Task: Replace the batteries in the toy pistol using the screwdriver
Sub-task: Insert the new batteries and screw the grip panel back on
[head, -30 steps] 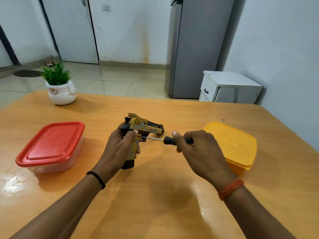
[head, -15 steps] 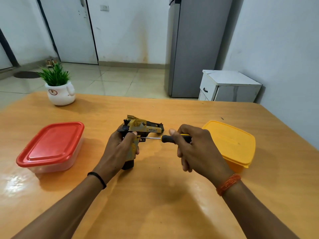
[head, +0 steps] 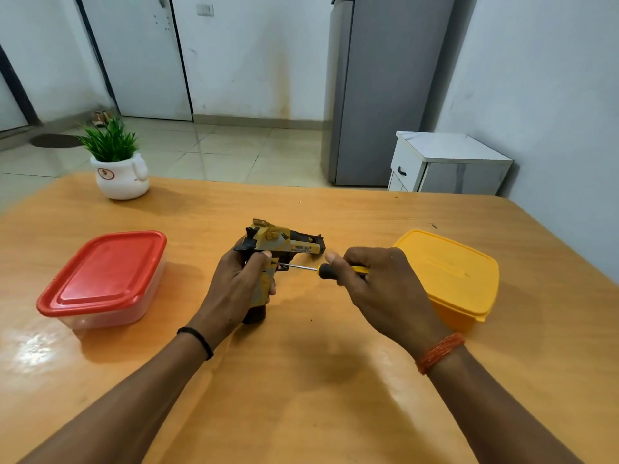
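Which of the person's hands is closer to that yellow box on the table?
The right hand. It holds the screwdriver just beside the yellow box, partly overlapping it in this view. The left hand grips the toy pistol farther away, toward the table's middle.

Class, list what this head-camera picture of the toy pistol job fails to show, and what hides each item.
1. Screw head: too small, at the screwdriver tip beside the left hand.
2. Camouflage-yellow toy pistol grip: wrapped by that hand.
3. Screwdriver handle end: inside the right hand.
4. Yellow-lidded plastic box contents: opaque lid and walls.

Bare forearms; black band on left wrist, orange thread bracelet on right.
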